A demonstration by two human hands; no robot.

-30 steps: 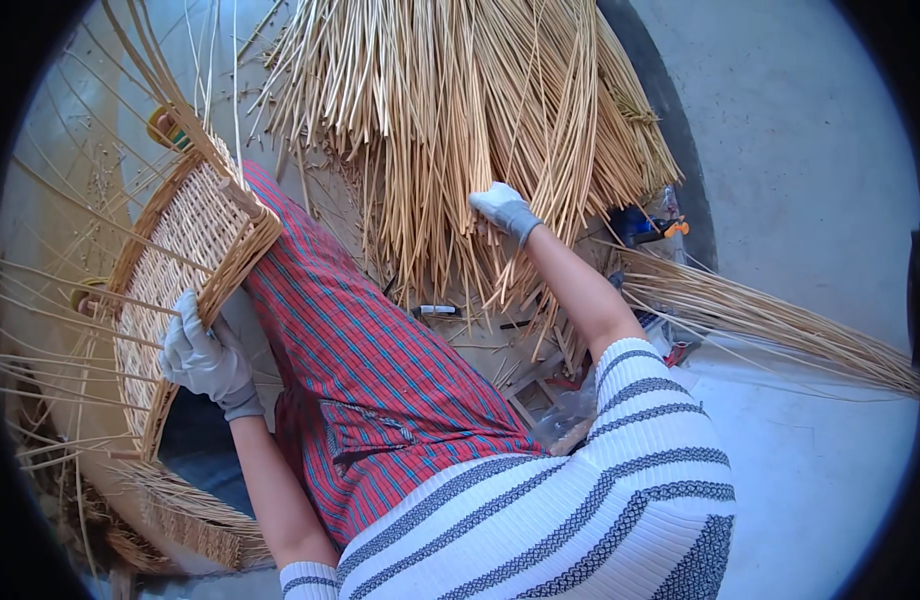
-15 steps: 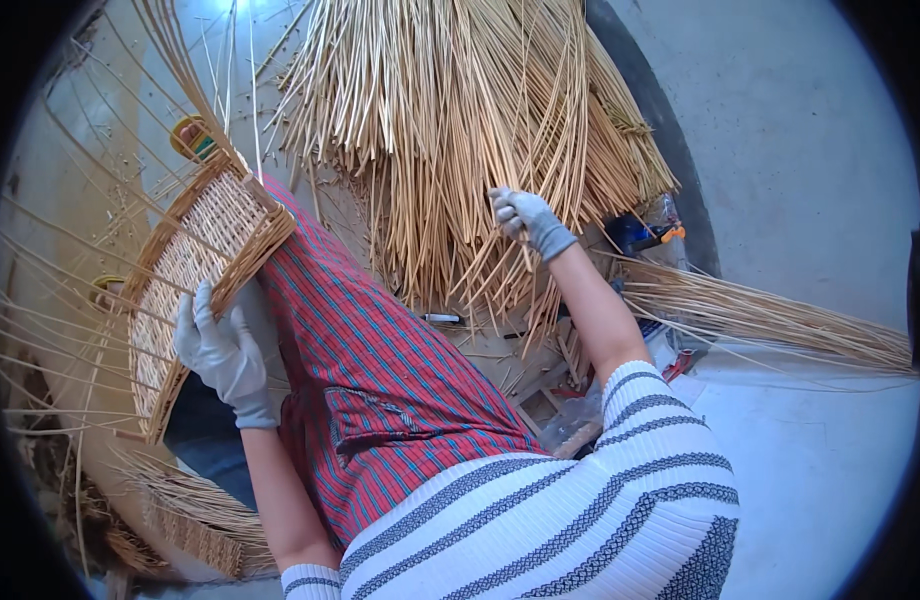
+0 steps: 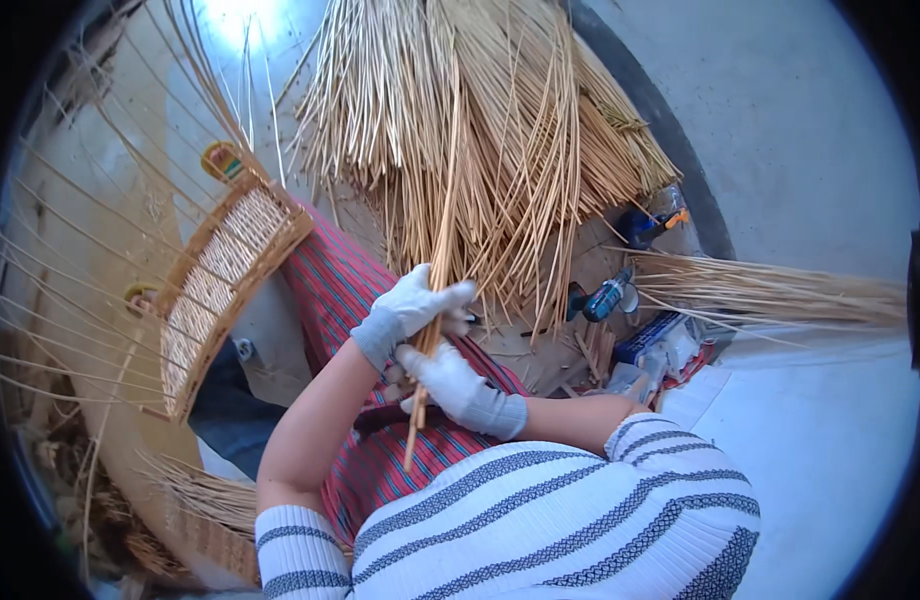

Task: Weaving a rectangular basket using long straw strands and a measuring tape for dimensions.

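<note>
Before my torso, a slim handful of straw-coloured wicker rods (image 3: 447,215) runs nearly upright, its lower ends poking out below my hands. My left hand (image 3: 415,303), in a white glove with a grey cuff, grips the rods from the left. Just below it my right hand (image 3: 452,382), gloved alike, is closed round the same rods; some of its fingers are hidden behind them. The half-woven wicker piece (image 3: 225,275), with a thick border and long loose stakes fanning out leftward, stands at the left beside my red checked skirt (image 3: 350,245), touched by neither hand.
A large heap of rods (image 3: 500,130) spreads ahead on the floor. To the right are another rod bundle (image 3: 770,285), a teal power tool (image 3: 608,295), a dark tool with an orange tip (image 3: 648,228) and plastic packets (image 3: 660,360). Cut rods (image 3: 205,495) lie at lower left.
My left hand has left the woven piece and moved right onto the rods. My right hand has come back from the heap toward my body with the handful.
</note>
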